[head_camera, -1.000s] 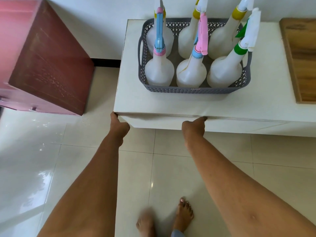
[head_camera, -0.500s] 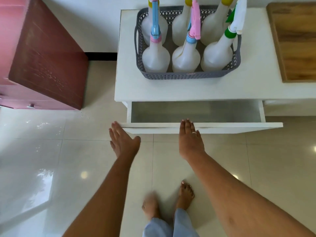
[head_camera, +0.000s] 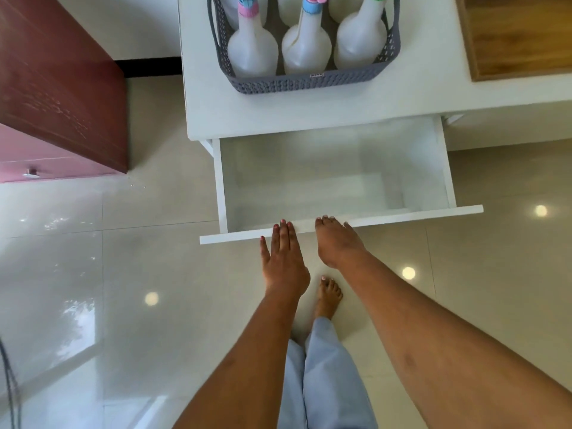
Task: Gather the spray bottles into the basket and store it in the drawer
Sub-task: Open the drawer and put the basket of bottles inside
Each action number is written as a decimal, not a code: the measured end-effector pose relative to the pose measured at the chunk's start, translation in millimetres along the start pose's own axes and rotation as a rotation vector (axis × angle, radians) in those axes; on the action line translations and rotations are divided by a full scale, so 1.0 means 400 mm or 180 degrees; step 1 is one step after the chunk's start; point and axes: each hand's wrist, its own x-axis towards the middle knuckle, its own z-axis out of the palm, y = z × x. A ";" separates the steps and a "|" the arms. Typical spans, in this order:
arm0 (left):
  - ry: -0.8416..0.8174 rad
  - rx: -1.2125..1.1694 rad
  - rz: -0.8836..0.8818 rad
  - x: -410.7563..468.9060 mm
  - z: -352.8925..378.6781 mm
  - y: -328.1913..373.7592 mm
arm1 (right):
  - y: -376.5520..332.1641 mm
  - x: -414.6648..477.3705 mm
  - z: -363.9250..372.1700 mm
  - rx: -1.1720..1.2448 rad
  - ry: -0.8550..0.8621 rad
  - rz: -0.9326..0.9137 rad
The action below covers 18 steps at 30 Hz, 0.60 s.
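A grey woven basket (head_camera: 309,83) stands on the white cabinet top (head_camera: 278,109) at the upper middle. It holds several white spray bottles; the front row shows one with a pink collar (head_camera: 252,51), one with a blue collar (head_camera: 306,48) and one with a green collar (head_camera: 360,41). Below it the white drawer (head_camera: 387,216) is pulled far out, its inside bare. My left hand (head_camera: 283,261) is flat, fingertips at the drawer's front panel. My right hand (head_camera: 337,243) rests its fingertips on the same front edge. Neither hand holds anything.
A dark red cabinet (head_camera: 62,82) with a pink front stands to the left on the glossy tiled floor. A wooden board (head_camera: 520,35) lies on the top at the right. My bare foot (head_camera: 329,297) is just in front of the drawer.
The drawer went from shut to pulled far out. Both hands moved back with its front panel and closer together, and the view tilted down.
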 end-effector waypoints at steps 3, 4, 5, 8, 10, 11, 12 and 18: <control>-0.0043 0.0055 0.0121 -0.038 0.018 -0.003 | -0.002 -0.028 0.032 -0.0076 0.0000 0.0028; -0.0046 0.0032 0.0129 -0.051 0.026 -0.002 | -0.002 -0.036 0.038 -0.0096 0.0031 0.0030; -0.0045 0.0012 0.0129 -0.065 0.036 -0.002 | -0.003 -0.047 0.044 -0.0107 0.0067 0.0023; -0.0011 0.0003 0.0172 -0.105 0.072 -0.008 | -0.004 -0.075 0.052 -0.0135 0.0052 0.0029; 0.0002 -0.0034 0.0181 -0.129 0.098 -0.013 | -0.005 -0.086 0.064 -0.0164 -0.0039 0.0038; -0.0016 -0.0048 0.0176 -0.141 0.110 -0.014 | -0.004 -0.091 0.075 -0.0179 -0.0096 0.0040; -0.0040 -0.0056 0.0164 -0.153 0.122 -0.014 | -0.003 -0.095 0.087 -0.0188 -0.0154 0.0039; -0.0236 -0.0098 0.0019 -0.204 0.170 0.004 | 0.020 -0.124 0.143 -0.0161 -0.0445 -0.0011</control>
